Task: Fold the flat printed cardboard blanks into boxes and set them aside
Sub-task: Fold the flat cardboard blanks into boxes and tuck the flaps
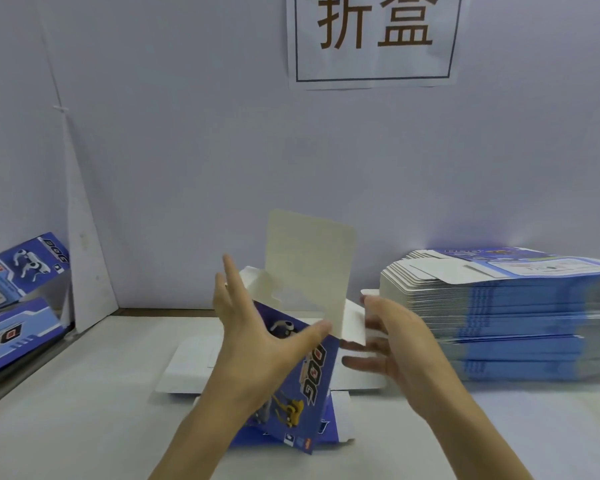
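A blue printed cardboard blank with a robot dog picture lies half folded on the white table, one plain pale panel standing upright at the middle. My left hand presses flat on the tilted printed panel, fingers straight, thumb touching the upright panel's lower edge. My right hand has its straight fingers against a white side flap to the right of that panel. Two folded boxes lean at the far left.
A tall stack of flat blue blanks fills the right side of the table. A pale partition wall with a paper sign stands behind. A white board leans at the left, beside the folded boxes.
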`<state>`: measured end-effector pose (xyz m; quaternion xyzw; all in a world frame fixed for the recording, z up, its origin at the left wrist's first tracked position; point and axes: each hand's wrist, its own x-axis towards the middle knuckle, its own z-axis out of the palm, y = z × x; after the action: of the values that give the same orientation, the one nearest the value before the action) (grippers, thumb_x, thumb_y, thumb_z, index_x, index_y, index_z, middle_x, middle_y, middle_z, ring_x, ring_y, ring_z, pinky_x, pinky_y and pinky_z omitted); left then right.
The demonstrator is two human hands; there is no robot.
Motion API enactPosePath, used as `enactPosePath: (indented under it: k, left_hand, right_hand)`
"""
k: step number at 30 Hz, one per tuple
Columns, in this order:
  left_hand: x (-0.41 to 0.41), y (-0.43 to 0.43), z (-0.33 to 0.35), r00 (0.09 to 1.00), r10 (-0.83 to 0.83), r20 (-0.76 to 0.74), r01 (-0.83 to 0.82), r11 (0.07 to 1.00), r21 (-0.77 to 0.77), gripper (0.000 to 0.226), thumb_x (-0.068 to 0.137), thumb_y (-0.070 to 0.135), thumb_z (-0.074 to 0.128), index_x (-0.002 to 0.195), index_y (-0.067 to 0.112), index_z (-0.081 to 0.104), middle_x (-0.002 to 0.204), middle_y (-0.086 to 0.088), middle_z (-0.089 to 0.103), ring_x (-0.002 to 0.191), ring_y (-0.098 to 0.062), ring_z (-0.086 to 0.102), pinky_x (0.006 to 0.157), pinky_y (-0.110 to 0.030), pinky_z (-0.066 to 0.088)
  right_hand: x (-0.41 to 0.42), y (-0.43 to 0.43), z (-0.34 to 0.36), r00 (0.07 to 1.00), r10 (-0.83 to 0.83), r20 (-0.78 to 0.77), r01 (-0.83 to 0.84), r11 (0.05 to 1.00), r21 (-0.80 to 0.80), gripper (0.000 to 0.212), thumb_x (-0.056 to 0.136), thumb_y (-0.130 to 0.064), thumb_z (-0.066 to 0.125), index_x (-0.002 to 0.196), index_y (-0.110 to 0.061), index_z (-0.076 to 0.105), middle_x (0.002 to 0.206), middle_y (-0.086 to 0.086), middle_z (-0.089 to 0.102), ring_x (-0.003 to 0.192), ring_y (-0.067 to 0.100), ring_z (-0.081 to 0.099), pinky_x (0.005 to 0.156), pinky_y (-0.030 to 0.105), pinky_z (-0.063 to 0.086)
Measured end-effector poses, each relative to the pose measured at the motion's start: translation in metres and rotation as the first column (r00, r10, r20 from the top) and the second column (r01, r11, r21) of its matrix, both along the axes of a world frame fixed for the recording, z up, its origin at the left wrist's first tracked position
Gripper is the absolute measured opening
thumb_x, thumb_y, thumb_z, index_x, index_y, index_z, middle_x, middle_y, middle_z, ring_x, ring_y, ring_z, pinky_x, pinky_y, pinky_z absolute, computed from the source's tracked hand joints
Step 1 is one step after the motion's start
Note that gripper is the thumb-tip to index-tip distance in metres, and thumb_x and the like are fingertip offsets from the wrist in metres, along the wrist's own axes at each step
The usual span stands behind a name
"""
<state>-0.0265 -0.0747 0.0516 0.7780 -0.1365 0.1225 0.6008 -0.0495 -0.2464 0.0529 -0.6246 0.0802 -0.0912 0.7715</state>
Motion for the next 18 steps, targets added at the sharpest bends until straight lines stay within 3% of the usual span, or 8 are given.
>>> enactPosePath:
  k: [2,4,5,8,10,14,16,18]
  left_hand:
    - [-0.004,-0.005,-0.002,0.999,0.033,0.014,-0.035,0.993,0.113,0.145,0.024,0.079,0.066,0.123,0.063,-0.038,0.155,0.019,-0.016,0.146,-0.016,0.010,0.115,-0.037,0.027]
    - [-0.007,-0.009,-0.006,0.996,0.068,0.052,-0.078,0.970,0.229,0.147,0.019,0.090,0.059,0.117,0.061,-0.046,0.154,0.015,-0.028,0.148,-0.015,-0.003,0.119,-0.050,0.018]
    - [-0.009,-0.010,-0.007,0.992,0.089,0.094,-0.112,0.954,0.278,0.148,0.018,0.094,0.054,0.118,0.058,-0.049,0.155,0.013,-0.029,0.148,-0.016,-0.005,0.118,-0.053,0.016]
    - [-0.011,-0.014,-0.011,0.971,0.133,0.200,-0.189,0.937,0.293,0.147,0.021,0.101,0.044,0.124,0.051,-0.048,0.156,0.015,-0.019,0.147,-0.015,0.000,0.118,-0.053,0.018]
    - [-0.011,-0.015,-0.013,0.963,0.115,0.245,-0.184,0.941,0.283,0.145,0.025,0.102,0.043,0.129,0.051,-0.044,0.152,0.025,-0.011,0.146,-0.013,0.005,0.118,-0.048,0.021]
    - [-0.002,-0.011,-0.021,0.979,0.009,0.202,-0.057,0.970,0.235,0.142,0.028,0.099,0.051,0.129,0.057,-0.040,0.138,0.041,-0.004,0.144,-0.012,0.011,0.115,-0.043,0.029]
    - [0.004,-0.007,-0.025,0.980,-0.029,0.196,-0.012,0.978,0.208,0.141,0.030,0.097,0.055,0.129,0.059,-0.038,0.137,0.044,-0.005,0.144,-0.008,0.011,0.115,-0.042,0.030]
    - [0.007,-0.006,-0.028,0.976,-0.029,0.217,-0.017,0.979,0.204,0.142,0.031,0.095,0.059,0.130,0.059,-0.037,0.137,0.044,-0.004,0.140,0.000,0.018,0.113,-0.038,0.033]
  right_hand:
    - [0.002,-0.001,-0.003,1.000,0.007,-0.008,-0.008,0.993,-0.114,0.022,0.098,-0.023,0.053,0.102,-0.007,0.068,0.099,0.016,0.071,0.086,0.029,0.070,0.058,0.035,0.060]
    - [0.004,-0.001,-0.005,1.000,-0.025,0.013,0.028,0.970,-0.241,0.021,0.097,-0.025,0.056,0.097,-0.008,0.068,0.107,0.018,0.068,0.096,0.028,0.066,0.066,0.033,0.061]
    - [0.004,-0.001,-0.006,0.999,-0.039,0.030,0.046,0.964,-0.261,0.021,0.096,-0.026,0.057,0.095,-0.007,0.067,0.108,0.020,0.066,0.099,0.029,0.066,0.063,0.029,0.059]
    - [0.005,0.000,-0.008,0.991,-0.105,0.084,0.119,0.976,-0.183,0.020,0.097,-0.021,0.056,0.091,-0.004,0.066,0.101,0.024,0.065,0.089,0.032,0.068,0.050,0.025,0.054]
    - [0.004,-0.001,-0.006,0.974,-0.187,0.127,0.203,0.972,-0.120,0.017,0.098,-0.015,0.054,0.089,-0.007,0.066,0.095,0.018,0.067,0.078,0.024,0.066,0.046,0.024,0.052]
    - [0.003,-0.002,-0.006,0.984,-0.079,0.157,0.114,0.967,-0.229,0.011,0.093,-0.026,0.063,0.102,-0.021,0.067,0.096,-0.002,0.068,0.079,0.008,0.067,0.058,0.032,0.061]
    - [0.002,-0.004,-0.004,0.993,-0.038,0.110,0.064,0.967,-0.246,0.015,0.091,-0.025,0.066,0.102,-0.015,0.071,0.092,0.005,0.072,0.077,0.010,0.070,0.064,0.037,0.062]
    - [0.002,-0.005,-0.002,0.993,-0.072,0.099,0.092,0.971,-0.220,0.010,0.091,-0.017,0.065,0.090,-0.011,0.072,0.088,0.012,0.072,0.074,0.017,0.070,0.058,0.035,0.061]
